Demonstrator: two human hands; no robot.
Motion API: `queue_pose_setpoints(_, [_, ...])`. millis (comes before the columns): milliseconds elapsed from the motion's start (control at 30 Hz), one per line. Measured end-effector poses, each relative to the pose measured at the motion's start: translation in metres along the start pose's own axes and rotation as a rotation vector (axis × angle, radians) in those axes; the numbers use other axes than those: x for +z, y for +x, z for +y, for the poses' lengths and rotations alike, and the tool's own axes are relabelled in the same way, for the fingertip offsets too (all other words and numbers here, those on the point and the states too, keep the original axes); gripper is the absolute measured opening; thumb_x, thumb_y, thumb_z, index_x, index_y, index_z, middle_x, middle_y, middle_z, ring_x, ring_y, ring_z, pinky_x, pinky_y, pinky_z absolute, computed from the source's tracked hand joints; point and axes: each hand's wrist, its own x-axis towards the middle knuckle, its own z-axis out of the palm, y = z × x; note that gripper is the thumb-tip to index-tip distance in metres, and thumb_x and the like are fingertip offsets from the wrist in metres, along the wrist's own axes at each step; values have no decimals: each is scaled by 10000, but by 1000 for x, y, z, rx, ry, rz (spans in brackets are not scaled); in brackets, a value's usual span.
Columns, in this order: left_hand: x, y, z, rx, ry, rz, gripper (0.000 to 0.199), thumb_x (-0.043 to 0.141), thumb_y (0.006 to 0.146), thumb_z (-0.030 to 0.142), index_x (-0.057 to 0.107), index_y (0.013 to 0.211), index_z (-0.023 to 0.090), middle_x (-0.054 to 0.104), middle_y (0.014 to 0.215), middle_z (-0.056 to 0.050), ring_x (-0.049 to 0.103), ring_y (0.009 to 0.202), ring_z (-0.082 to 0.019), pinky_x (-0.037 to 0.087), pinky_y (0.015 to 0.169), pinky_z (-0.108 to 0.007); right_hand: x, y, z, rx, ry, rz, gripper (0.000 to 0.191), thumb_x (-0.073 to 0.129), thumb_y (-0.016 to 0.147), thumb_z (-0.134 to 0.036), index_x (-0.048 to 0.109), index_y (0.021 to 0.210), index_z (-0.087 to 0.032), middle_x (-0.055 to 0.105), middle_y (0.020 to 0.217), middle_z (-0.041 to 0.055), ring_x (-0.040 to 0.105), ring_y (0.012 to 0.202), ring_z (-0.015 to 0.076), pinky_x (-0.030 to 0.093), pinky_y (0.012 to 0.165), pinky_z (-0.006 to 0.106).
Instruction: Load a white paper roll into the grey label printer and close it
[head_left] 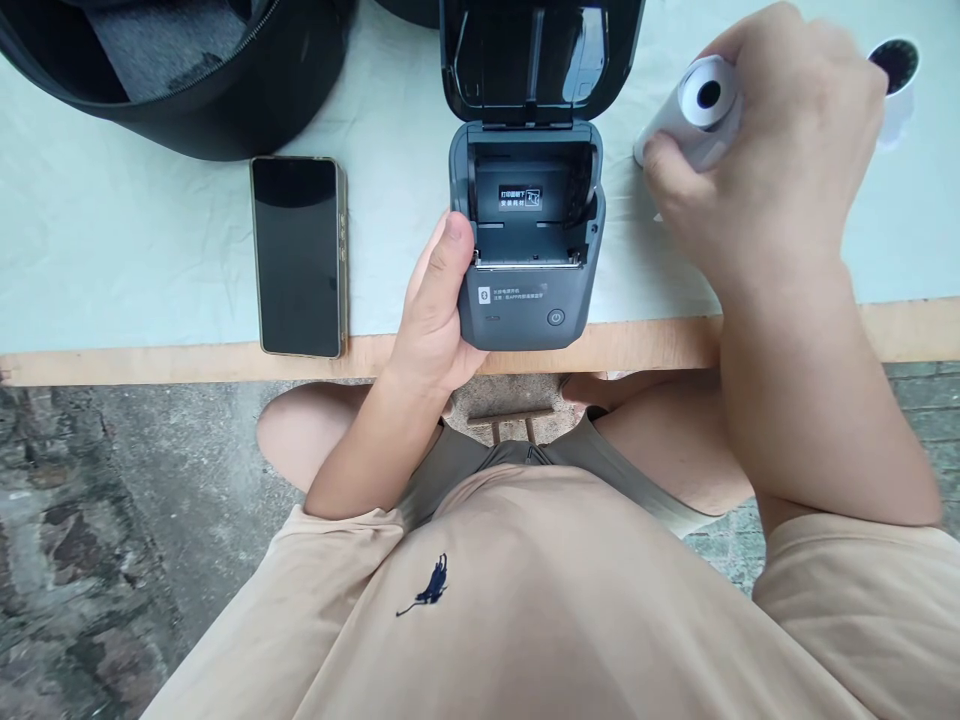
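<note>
A dark grey label printer lies at the table's front edge with its black lid swung up. Its paper bay holds no roll, only a small printed sticker on the inner wall. My left hand is closed on the printer's left side, thumb on top by the bay. To the right, my right hand grips a white paper roll between thumb and fingers. The roll's dark core hole faces up toward me. Most of the right fingers are hidden behind the hand.
A smartphone with a dark screen lies left of the printer. Behind it stands a black zippered case with grey cloth inside. Another white roll stands at the far right. The wooden table edge runs just before my lap.
</note>
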Motion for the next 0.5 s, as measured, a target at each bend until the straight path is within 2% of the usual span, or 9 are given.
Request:
queue_pose_setpoints(100, [-7,2,-1,-3,-27,-73,477,336,894,574,603,1115,246,645,1192,-28,558,1233,-235,498,1009,-360,1,-3,0,-64,-65,11,448,487,725,-175,563,1164,-230,471,1155,117,493,1078,243,421,888,432])
queue_pose_setpoints(200, [-11,3,-2,-2,-36,-116,454,378,875,581,615,1093,260,652,1184,-16,587,1188,-227,515,984,-334,3,-5,1,-155,-53,8,522,485,699,-111,537,1201,-247,478,1124,107,499,1020,197,446,813,354])
queue_pose_setpoints(367, [-11,5,-4,26,-80,-140,430,386,878,568,633,1049,260,659,1170,-8,589,1176,-226,534,951,-339,7,-6,1,-224,-28,2,407,552,782,-340,554,1166,-206,464,1112,145,474,1003,199,443,776,342])
queue_pose_setpoints(433, [-10,4,-4,31,-93,-141,437,369,893,554,632,1063,250,660,1158,-8,592,1166,-219,528,957,-339,9,-6,0,-216,-31,0,375,531,796,-301,561,1161,-223,454,1102,138,474,986,180,432,822,348])
queue_pose_setpoints(500, [-8,3,-4,30,-105,-128,452,359,900,548,627,1085,235,661,1141,-19,602,1149,-219,521,965,-348,11,-5,0,-224,-31,8,428,508,779,-200,538,1204,-242,461,1093,124,478,967,166,414,878,352])
